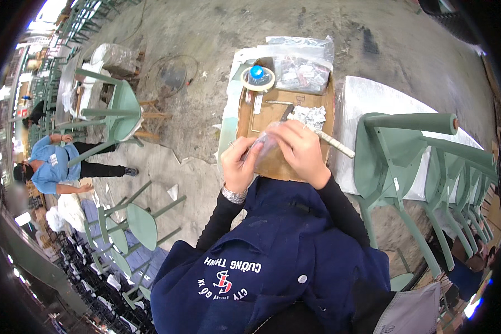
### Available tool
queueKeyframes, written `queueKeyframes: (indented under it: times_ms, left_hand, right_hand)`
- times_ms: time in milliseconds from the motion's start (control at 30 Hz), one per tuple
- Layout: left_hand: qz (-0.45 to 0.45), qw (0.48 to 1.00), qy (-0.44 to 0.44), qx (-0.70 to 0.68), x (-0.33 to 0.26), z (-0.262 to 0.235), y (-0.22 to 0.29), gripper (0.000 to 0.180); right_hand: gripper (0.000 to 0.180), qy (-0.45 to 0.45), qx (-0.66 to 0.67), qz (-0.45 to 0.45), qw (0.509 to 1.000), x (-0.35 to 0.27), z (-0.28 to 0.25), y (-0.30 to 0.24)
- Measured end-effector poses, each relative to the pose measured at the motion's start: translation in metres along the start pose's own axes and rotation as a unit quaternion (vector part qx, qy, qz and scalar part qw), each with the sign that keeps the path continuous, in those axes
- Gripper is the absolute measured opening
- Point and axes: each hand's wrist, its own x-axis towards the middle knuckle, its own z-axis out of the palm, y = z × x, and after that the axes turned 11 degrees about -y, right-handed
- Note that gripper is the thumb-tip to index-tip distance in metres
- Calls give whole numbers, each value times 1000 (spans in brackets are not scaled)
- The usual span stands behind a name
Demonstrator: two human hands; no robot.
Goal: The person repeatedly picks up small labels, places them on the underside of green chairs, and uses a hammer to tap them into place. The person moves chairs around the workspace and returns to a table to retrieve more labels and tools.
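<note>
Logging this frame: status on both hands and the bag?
Left hand and right hand both pinching small clear plastic bag. Bag held over cardboard sheet. Tape roll and wrapped stick nearby, nothing blocking.

Two hands work a small clear plastic bag [267,146] over a cardboard-covered tabletop [250,114].
The left hand [238,161], a metal watch [233,195] at its wrist, pinches the bag's edge while the right hand [301,147] closes over its top. A roll of tape [257,78], bagged hardware [300,69] and a wrapped stick [335,144] lie nearby. Green chairs [412,156] stand at right; another person in a blue shirt [49,164] bends over at far left.
</note>
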Motion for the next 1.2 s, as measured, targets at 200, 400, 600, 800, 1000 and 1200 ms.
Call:
queueKeyframes:
  times_ms: [200, 400, 600, 800, 1000, 1200]
  left_hand:
    - [-88, 986, 83, -113, 11, 14, -39, 25]
    - [-139, 921, 1, -364, 23, 0, -14, 25]
    - [-110, 904, -88, -403, 22, -10, 0, 18]
    - [-65, 908, -35, -412, 8, -15, -12, 23]
    - [92, 969, -32, -228, -33, -9, -17, 25]
    - [56, 918, -31, -391, -58, 9, 6, 15]
  right_hand:
    - [45, 59, 200, 201, 957, -6, 46, 34]
    - [48, 44, 84, 36, 995, -13, 47, 14]
    - [22, 90, 93, -29, 991, -26, 59, 7]
    - [12, 141, 37, -57, 988, -22, 46, -21]
    - [7, 147, 89, -32, 985, -26, 32, -37]
    - [4, 85, 383, 138, 910, -58, 16, -64]
